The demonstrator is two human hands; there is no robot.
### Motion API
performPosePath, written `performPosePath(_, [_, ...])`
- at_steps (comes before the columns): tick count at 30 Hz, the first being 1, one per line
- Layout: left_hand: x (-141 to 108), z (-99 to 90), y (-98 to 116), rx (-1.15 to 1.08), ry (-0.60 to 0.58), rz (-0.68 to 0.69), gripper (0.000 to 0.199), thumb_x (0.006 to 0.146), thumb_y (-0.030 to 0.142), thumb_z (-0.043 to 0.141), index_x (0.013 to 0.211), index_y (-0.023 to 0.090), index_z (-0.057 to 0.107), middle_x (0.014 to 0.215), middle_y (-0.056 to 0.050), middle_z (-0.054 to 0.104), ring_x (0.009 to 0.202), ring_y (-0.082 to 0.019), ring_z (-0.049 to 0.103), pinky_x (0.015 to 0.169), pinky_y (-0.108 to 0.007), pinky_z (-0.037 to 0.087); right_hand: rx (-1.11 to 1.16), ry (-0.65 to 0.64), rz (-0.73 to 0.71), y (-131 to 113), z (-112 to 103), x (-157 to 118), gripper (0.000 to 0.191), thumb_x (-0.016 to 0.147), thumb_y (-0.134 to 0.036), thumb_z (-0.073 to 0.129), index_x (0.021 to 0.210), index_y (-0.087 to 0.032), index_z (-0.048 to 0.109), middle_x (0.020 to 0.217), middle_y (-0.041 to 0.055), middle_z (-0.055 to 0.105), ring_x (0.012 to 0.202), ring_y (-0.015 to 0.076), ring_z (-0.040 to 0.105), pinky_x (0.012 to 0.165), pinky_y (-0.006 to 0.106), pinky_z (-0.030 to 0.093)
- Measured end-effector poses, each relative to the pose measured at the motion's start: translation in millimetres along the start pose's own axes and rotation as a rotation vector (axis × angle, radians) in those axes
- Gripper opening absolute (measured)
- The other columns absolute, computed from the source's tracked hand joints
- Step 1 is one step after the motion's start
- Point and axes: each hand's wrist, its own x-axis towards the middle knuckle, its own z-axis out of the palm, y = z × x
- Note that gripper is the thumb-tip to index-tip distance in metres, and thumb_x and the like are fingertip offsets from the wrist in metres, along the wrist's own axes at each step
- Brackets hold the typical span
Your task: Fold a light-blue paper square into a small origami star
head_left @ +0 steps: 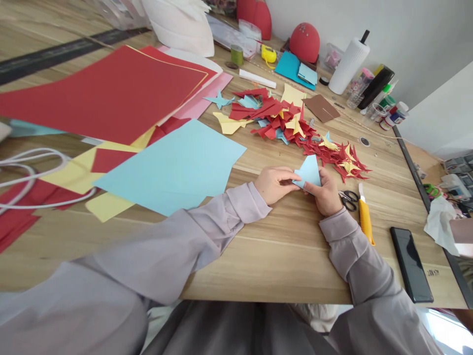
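A small folded piece of light blue paper is held between both hands above the wooden table. My left hand pinches its lower left edge with closed fingers. On its right side, my right hand grips it, thumb on the front face. Beyond the hands lies a long pile of folded red, yellow and blue paper pieces. Black-handled scissors lie just right of my right hand, beside a yellow utility knife. A large light blue sheet is left of my left hand.
Large red sheets cover the far left, near a white cable. A black phone lies at the right. Bottles, a white cylinder and a yellow tape measure stand at the back. Another person's arm shows at the right edge.
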Motion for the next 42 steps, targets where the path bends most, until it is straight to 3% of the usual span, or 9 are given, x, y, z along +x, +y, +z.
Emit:
performPosePath(11, [2,-3.6,1,-0.051,-0.028,0.016,0.013,0.068,0.033,0.076,0.070,0.020,0.075,0.067,-0.003,0.066,0.061,-0.012,0.058,0.063,-0.026,0.049,-0.017,-0.049,0.022,0,-2,1,0.047,0.053,-0.040,0.085,0.086,-0.021,0.057,0.062,-0.0062,0.062,0.050,0.0105,0.053,0.048,0.024,0.047])
performPosePath(22, [3,-3.1,-1,-0.097,-0.036,0.014,0.007,0.065,0.016,0.075,0.071,0.020,0.075,0.068,-0.001,0.067,0.063,-0.012,0.060,0.064,-0.024,0.051,0.003,-0.043,0.026,0,-3,-1,0.038,0.058,-0.038,0.082,0.083,-0.019,0.060,0.062,-0.0050,0.062,0.050,0.0097,0.052,0.049,0.023,0.044])
performPosePath(24, [2,-2.1,1,-0.133,-0.035,-0.039,0.009,0.065,0.017,0.075,0.073,0.019,0.075,0.071,-0.002,0.068,0.064,-0.012,0.061,0.064,-0.024,0.051,-0.004,-0.043,0.020,1,-3,0,0.037,0.060,-0.038,0.081,0.084,-0.019,0.060,0.063,-0.0048,0.062,0.051,0.0097,0.052,0.050,0.024,0.044])
performPosePath(28, [1,-0.6,7,-0.330,-0.072,-0.204,0.038,0.066,0.023,0.075,0.103,0.016,0.069,0.077,-0.002,0.070,0.064,-0.012,0.063,0.062,-0.024,0.054,-0.018,-0.012,0.002,0,-2,0,0.038,0.059,-0.039,0.081,0.084,-0.019,0.059,0.067,-0.0044,0.063,0.055,0.0099,0.053,0.050,0.024,0.045])
performPosePath(30, [2,-0.8,9,-0.422,-0.079,-0.280,0.041,0.070,0.028,0.073,0.108,0.014,0.066,0.077,-0.002,0.070,0.061,-0.012,0.064,0.058,-0.025,0.054,-0.036,0.006,-0.010,-2,1,-1,0.039,0.059,-0.040,0.081,0.084,-0.019,0.059,0.067,-0.0042,0.063,0.055,0.0102,0.053,0.050,0.024,0.046])
performPosePath(33, [5,-2.0,10,-0.412,-0.091,-0.372,0.023,0.075,0.030,0.070,0.085,0.010,0.069,0.064,-0.003,0.067,0.055,-0.011,0.062,0.055,-0.023,0.053,-0.104,0.030,-0.039,-4,5,-4,0.040,0.059,-0.040,0.081,0.083,-0.019,0.058,0.063,-0.0046,0.061,0.050,0.0103,0.053,0.046,0.024,0.046])
performPosePath(36, [9,-3.7,10,-0.355,-0.129,-0.434,0.023,0.076,0.028,0.069,0.063,0.010,0.064,0.053,-0.002,0.063,0.050,-0.010,0.059,0.051,-0.020,0.051,-0.166,0.061,-0.065,-5,9,-6,0.042,0.060,-0.043,0.080,0.085,-0.020,0.056,0.059,-0.0051,0.060,0.047,0.0115,0.053,0.043,0.025,0.045])
performPosePath(42, [16,-10.7,12,-0.430,-0.236,-0.570,0.024,0.072,0.030,0.073,0.063,0.009,0.066,0.058,-0.005,0.067,0.048,-0.011,0.062,0.048,-0.021,0.052,-0.262,0.078,-0.112,0,6,-7,0.042,0.065,-0.041,0.077,0.095,-0.020,0.055,0.063,-0.0039,0.060,0.046,0.0120,0.052,0.041,0.026,0.043])
